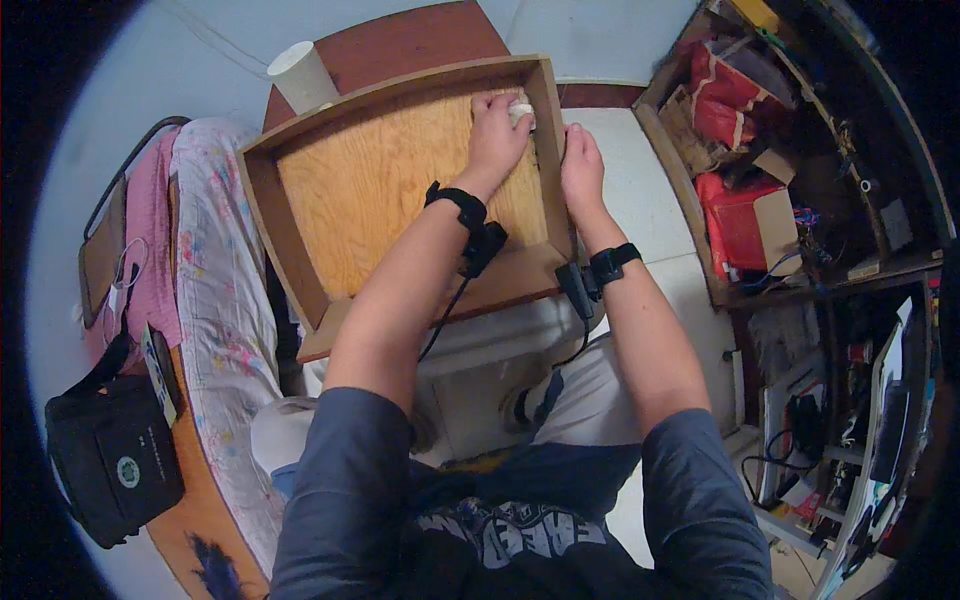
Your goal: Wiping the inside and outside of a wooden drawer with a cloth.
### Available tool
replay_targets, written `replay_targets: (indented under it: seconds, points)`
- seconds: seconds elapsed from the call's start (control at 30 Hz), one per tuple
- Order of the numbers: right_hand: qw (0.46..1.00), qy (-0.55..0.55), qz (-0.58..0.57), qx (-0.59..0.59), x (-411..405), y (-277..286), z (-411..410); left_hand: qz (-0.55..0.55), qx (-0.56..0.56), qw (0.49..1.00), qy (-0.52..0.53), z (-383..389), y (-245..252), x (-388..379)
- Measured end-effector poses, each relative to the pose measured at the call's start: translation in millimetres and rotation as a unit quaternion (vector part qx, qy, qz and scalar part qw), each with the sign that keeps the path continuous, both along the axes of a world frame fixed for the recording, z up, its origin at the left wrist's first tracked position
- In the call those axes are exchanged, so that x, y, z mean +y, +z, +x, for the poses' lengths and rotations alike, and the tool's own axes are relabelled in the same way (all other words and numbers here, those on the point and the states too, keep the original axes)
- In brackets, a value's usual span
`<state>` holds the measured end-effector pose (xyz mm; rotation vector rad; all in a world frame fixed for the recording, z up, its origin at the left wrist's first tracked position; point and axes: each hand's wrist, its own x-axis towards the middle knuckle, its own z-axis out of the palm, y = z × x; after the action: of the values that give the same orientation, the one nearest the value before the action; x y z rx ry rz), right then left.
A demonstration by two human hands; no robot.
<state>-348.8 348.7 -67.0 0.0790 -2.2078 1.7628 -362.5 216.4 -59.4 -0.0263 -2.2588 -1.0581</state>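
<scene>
A wooden drawer (551, 165) with a light wood-grain bottom (375, 180) lies before me, its inside facing up. My left hand (501, 139) reaches into its far right corner, the fingers closed on a crumpled white tissue or cloth (521, 114) against the bottom. Outside the right wall, my right hand (583, 161) rests with its fingers along the wall, holding the drawer's side from there. Both wrists wear black straps with small devices and cables.
A white cup (304, 77) stands beyond the drawer's far wall, on a reddish-brown surface (412, 37). On the left are a bed with a floral sheet (225, 315) and a black bag (116, 457). Shelves at right hold red packages (746, 229), cables and other items.
</scene>
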Motion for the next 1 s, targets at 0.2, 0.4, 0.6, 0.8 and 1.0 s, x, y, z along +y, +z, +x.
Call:
replay_targets:
  seconds: [0.2, 0.4, 0.6, 0.8, 1.0]
  points:
    - [0.999, 0.008, 0.033, -0.014, 1.4, 2.8, 5.6, -0.040, -0.059, 0.996, -0.046, 9.4, 12.8, -0.7]
    - [0.999, 0.014, 0.045, 0.012, -4.5, 10.7, 15.8, -0.104, -0.078, 0.991, -0.007, 9.8, 14.6, -2.0]
    - [0.999, 0.032, 0.015, 0.017, -3.3, 8.1, 13.1, -0.107, -0.087, 0.990, -0.014, 10.6, 14.6, 0.6]
    - [0.999, 0.032, 0.002, -0.030, -2.8, 6.2, 11.1, -0.093, -0.100, 0.990, -0.016, 17.5, 10.6, 4.3]
    - [0.999, 0.028, 0.014, 0.003, -3.4, 1.9, 7.7, -0.078, -0.113, 0.990, -0.024, 25.7, 1.2, 7.6]
